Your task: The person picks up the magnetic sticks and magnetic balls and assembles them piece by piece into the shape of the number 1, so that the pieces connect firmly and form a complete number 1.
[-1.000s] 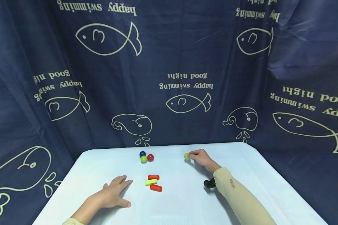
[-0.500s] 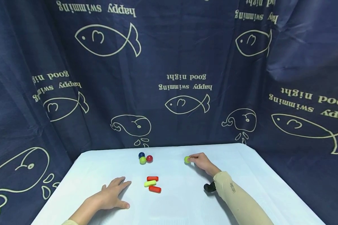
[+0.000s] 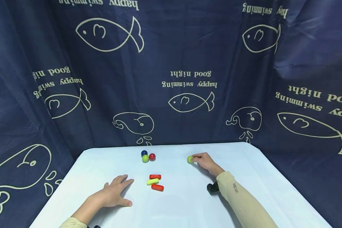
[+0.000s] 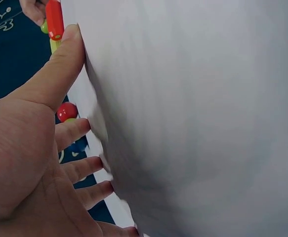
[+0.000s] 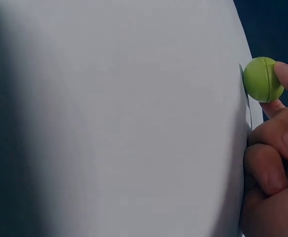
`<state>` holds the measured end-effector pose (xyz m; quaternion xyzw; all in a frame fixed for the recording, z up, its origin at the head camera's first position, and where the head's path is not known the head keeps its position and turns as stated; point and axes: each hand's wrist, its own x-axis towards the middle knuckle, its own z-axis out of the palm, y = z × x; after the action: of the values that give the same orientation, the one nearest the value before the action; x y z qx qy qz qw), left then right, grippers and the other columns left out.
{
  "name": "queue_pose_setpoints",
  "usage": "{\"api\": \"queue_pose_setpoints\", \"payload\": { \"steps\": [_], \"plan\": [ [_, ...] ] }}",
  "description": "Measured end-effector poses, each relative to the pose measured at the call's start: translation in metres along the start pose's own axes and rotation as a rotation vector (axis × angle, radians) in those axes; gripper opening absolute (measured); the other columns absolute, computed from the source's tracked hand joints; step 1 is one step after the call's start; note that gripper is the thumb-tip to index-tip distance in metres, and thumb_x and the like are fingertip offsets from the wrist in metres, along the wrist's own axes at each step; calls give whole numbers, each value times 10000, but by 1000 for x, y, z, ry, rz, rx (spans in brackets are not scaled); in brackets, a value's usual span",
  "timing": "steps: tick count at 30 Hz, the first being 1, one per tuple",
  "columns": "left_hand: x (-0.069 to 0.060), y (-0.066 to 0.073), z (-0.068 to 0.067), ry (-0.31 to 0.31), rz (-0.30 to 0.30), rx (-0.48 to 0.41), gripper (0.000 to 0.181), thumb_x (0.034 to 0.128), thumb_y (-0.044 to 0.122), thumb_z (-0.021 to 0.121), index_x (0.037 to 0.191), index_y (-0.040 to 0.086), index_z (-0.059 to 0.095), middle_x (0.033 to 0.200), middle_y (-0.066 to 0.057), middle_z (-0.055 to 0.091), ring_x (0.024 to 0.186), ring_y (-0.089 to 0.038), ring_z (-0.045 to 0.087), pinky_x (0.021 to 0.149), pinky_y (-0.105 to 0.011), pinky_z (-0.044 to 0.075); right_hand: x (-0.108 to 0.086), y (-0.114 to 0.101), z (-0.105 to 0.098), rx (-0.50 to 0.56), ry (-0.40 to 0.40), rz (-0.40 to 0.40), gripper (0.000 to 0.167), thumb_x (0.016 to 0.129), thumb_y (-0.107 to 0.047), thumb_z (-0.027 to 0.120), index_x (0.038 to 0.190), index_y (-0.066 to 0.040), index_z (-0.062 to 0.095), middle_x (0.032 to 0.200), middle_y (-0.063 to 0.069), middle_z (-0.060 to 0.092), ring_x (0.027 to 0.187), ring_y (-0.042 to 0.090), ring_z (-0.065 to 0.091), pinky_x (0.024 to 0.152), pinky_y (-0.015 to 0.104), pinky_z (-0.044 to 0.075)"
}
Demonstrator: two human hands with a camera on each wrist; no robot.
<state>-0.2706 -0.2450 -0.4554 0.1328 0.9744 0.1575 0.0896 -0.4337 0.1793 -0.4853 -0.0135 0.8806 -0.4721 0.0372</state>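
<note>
My right hand (image 3: 205,163) pinches a light green ball (image 5: 261,79) between thumb and index finger at the back right of the table; its other fingers are curled in. In the right wrist view the ball sits at the tabletop and shows a seam line. Fingers spread, my left hand (image 3: 112,193) rests its fingertips on the table at the front left and holds nothing. To its right lie two red barrel-shaped pieces (image 3: 157,187) with a yellow one (image 3: 152,181) between them. Farther back a blue ball (image 3: 144,153), a green ball (image 3: 145,158) and a red ball (image 3: 152,157) cluster together.
A white cloth covers the table (image 3: 176,202). A dark blue curtain (image 3: 159,57) with fish and whale drawings hangs right behind its back edge. Under the right forearm shows a black wrist camera mount (image 3: 213,187).
The head view shifts slightly. My right hand keeps its pinch on the green ball in about the same place, and the left hand stays where it was.
</note>
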Motion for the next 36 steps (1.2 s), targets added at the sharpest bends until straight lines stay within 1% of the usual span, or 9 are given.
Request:
{"api": "queue_pose_setpoints", "payload": {
  "steps": [2, 9, 14, 21, 23, 25, 28, 31, 36],
  "plan": [
    [0, 0, 0, -3, -3, -2, 1024, 653, 640, 808, 1479, 122, 495, 1567, -246, 341, 1447, -501, 281, 996, -845, 178, 0, 1, 0, 9, -13, 6, 378, 882, -314, 744, 1204, -117, 744, 1013, 53, 695, 662, 142, 422, 570, 263, 362],
    [1, 1, -1, -5, 2, 1, 1017, 664, 639, 809, 1480, 120, 494, 1570, -244, 340, 1450, -494, 280, 992, -848, 180, 0, 1, 0, 29, -16, 11, 369, 868, -340, 759, 1178, -140, 759, 1066, 14, 705, 659, 141, 446, 546, 260, 361],
    [1, 1, -1, -8, -5, 1, 1012, 663, 636, 815, 1477, 125, 500, 1570, -245, 341, 1447, -501, 281, 986, -852, 175, 1, 0, 0, 34, -22, 42, 377, 867, -349, 768, 1199, -169, 753, 845, -8, 636, 555, 141, 385, 485, 266, 318],
    [1, 0, 0, -8, 5, -4, 1010, 666, 643, 807, 1476, 122, 501, 1568, -250, 341, 1442, -512, 281, 977, -858, 175, 1, 2, 2, 33, -33, 2, 407, 859, -346, 780, 1229, -182, 738, 778, -36, 575, 529, 126, 356, 481, 258, 315],
    [2, 0, 1, -4, 7, -7, 1008, 667, 641, 808, 1475, 122, 502, 1567, -246, 343, 1443, -509, 281, 977, -859, 174, 3, 2, 2, 38, -28, -4, 391, 857, -331, 785, 1217, -183, 744, 713, -28, 532, 505, 127, 331, 464, 259, 303],
    [2, -1, 2, -4, 5, -6, 1006, 665, 640, 810, 1473, 125, 504, 1565, -243, 346, 1442, -506, 285, 976, -859, 176, 3, 3, 3, 41, -25, -2, 373, 856, -319, 790, 1203, -186, 750, 695, -35, 521, 499, 125, 326, 462, 259, 299],
    [3, -1, 3, -10, -2, 0, 1012, 656, 644, 809, 1472, 126, 507, 1562, -245, 350, 1437, -511, 290, 973, -859, 182, 2, 3, 5, 33, -21, 14, 352, 850, -310, 796, 1182, -199, 762, 690, -23, 532, 502, 131, 341, 464, 261, 309],
    [3, 0, 4, -14, -10, 12, 1023, 643, 655, 807, 1468, 127, 511, 1559, -247, 354, 1431, -516, 297, 970, -857, 191, 0, 2, 5, 23, -19, 24, 342, 845, -313, 801, 1169, -211, 768, 731, -16, 562, 523, 137, 367, 484, 263, 322],
    [4, 0, 2, -7, -11, 16, 1022, 647, 655, 806, 1472, 132, 506, 1564, -240, 348, 1436, -510, 291, 973, -856, 188, 0, -1, 3, 21, -13, -3, 320, 849, -322, 796, 1150, -218, 776, 826, 2, 611, 596, 153, 423, 537, 272, 351]
  ]
}}
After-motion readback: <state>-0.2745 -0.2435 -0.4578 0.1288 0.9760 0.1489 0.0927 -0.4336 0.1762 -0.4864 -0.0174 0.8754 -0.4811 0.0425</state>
